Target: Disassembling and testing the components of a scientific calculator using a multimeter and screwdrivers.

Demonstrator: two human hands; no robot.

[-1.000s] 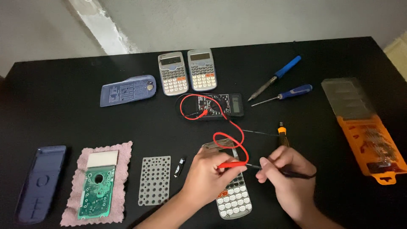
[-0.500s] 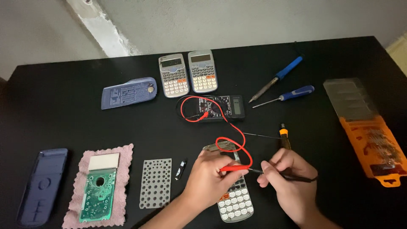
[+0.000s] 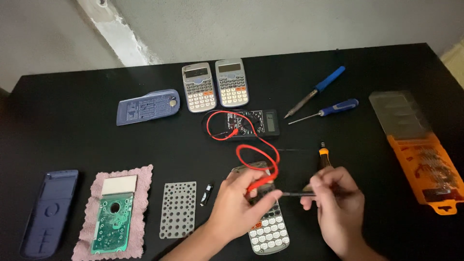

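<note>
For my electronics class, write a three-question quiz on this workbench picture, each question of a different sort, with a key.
1. True or false: the left hand holds the red probe over the calculator lying under both hands.
2. Which lies on the pink cloth?
A. a blue-handled screwdriver
B. a green circuit board
C. the multimeter
3. Fill in: the right hand holds the ____ probe, its tip pointing towards the left hand.

Key
1. True
2. B
3. black
</note>
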